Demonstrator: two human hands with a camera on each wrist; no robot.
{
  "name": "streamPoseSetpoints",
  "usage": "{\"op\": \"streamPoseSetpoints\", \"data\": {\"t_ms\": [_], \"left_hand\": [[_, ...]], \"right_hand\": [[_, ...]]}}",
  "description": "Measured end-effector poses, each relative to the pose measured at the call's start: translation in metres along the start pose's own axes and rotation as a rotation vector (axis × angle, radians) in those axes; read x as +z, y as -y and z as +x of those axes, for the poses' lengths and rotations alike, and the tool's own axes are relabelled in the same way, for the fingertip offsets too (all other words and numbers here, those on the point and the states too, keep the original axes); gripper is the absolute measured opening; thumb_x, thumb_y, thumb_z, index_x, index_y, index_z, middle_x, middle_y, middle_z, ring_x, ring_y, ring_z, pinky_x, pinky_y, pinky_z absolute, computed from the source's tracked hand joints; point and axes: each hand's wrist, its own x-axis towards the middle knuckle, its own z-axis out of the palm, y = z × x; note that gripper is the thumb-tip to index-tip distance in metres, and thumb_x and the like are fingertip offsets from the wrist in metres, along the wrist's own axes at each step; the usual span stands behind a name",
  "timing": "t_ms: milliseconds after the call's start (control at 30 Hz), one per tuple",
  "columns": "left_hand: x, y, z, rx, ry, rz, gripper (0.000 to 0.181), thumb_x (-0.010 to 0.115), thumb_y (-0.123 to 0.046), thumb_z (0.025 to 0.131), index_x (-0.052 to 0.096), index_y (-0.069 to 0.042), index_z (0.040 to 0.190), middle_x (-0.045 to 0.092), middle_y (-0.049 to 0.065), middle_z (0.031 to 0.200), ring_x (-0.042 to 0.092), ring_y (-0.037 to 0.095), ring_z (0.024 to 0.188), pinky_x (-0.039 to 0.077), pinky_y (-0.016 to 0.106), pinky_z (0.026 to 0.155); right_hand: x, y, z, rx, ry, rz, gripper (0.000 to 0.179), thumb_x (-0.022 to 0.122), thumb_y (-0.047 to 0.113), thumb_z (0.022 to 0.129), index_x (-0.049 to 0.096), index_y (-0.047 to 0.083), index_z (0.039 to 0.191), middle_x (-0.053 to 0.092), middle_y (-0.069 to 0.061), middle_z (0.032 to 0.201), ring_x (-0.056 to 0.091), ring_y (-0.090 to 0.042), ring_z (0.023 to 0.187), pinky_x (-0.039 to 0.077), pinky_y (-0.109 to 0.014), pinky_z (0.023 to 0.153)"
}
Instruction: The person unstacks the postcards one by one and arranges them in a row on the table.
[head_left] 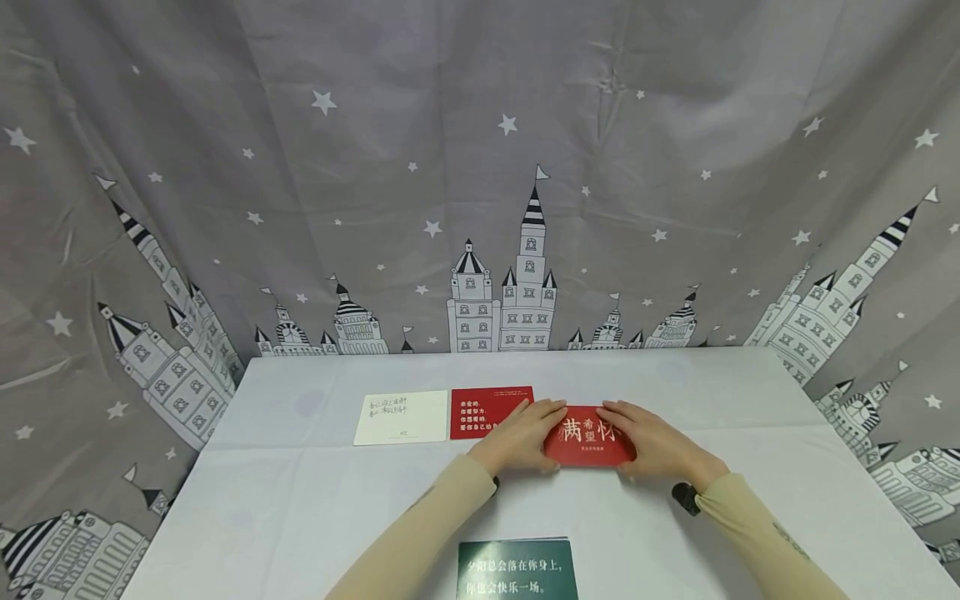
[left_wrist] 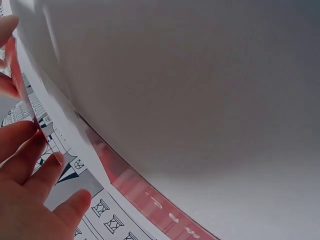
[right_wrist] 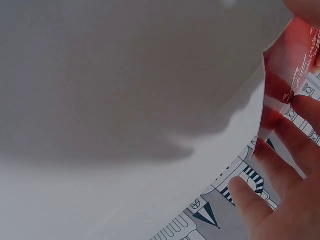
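Observation:
A red card (head_left: 588,454) with white characters is between my two hands, to the right of the table's middle. My left hand (head_left: 519,440) holds its left side, thumb by the near corner and fingers by the far one. My right hand (head_left: 663,443) grips the right side the same way. In the left wrist view the fingers (left_wrist: 37,150) lie along the card's edge. The right wrist view shows the red card (right_wrist: 290,65) edge-on beside the fingers (right_wrist: 280,170). A second red card (head_left: 487,404) lies left of it, partly covered by my left hand.
A cream card (head_left: 401,418) with handwriting lies left of the second red card, in one row. Nearer me a dark green card stack (head_left: 517,575) with white characters is cut off by the frame. Behind the white table (head_left: 300,500) hangs a grey castle-print curtain (head_left: 375,167).

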Motion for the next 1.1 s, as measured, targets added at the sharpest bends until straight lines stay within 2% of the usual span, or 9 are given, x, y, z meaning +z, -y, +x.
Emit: {"op": "streamPoseSetpoints", "data": {"t_ms": [400, 667, 867, 1100], "left_hand": [[0.0, 0.004, 0.017, -0.033, 0.016, 0.005, 0.082, 0.075, -0.04, 0.079, 0.039, -0.01, 0.147, 0.034, 0.0, 0.152, 0.029, 0.02, 0.139, 0.018, 0.042, 0.114], [-0.003, 0.006, 0.024, -0.039, 0.025, 0.004, 0.081, 0.075, -0.038, 0.079, 0.039, -0.01, 0.147, 0.034, 0.0, 0.151, 0.03, 0.019, 0.138, 0.019, 0.041, 0.114], [0.0, 0.01, 0.031, -0.048, 0.025, 0.006, 0.082, 0.075, -0.039, 0.079, 0.039, -0.01, 0.147, 0.034, 0.0, 0.152, 0.029, 0.018, 0.139, 0.019, 0.041, 0.114], [-0.005, 0.01, 0.035, -0.067, 0.043, 0.0, 0.081, 0.075, -0.038, 0.079, 0.039, -0.011, 0.147, 0.035, 0.0, 0.151, 0.03, 0.019, 0.139, 0.021, 0.041, 0.114]], "right_hand": [[-0.004, -0.011, 0.011, -0.004, -0.007, 0.004, 0.085, 0.079, 0.015, 0.064, 0.044, -0.001, 0.14, 0.041, -0.023, 0.142, 0.037, -0.046, 0.129, 0.033, -0.06, 0.102], [-0.008, -0.015, 0.017, 0.021, 0.031, 0.008, 0.084, 0.077, 0.015, 0.066, 0.043, 0.0, 0.141, 0.038, -0.023, 0.144, 0.034, -0.046, 0.131, 0.03, -0.059, 0.104], [-0.008, -0.019, 0.023, 0.011, 0.031, -0.001, 0.085, 0.078, 0.016, 0.066, 0.043, -0.002, 0.14, 0.039, -0.025, 0.143, 0.035, -0.046, 0.13, 0.03, -0.059, 0.104], [-0.009, -0.022, 0.026, 0.027, 0.029, 0.004, 0.083, 0.078, 0.014, 0.067, 0.044, -0.002, 0.14, 0.04, -0.024, 0.143, 0.035, -0.045, 0.13, 0.031, -0.059, 0.104]]}}
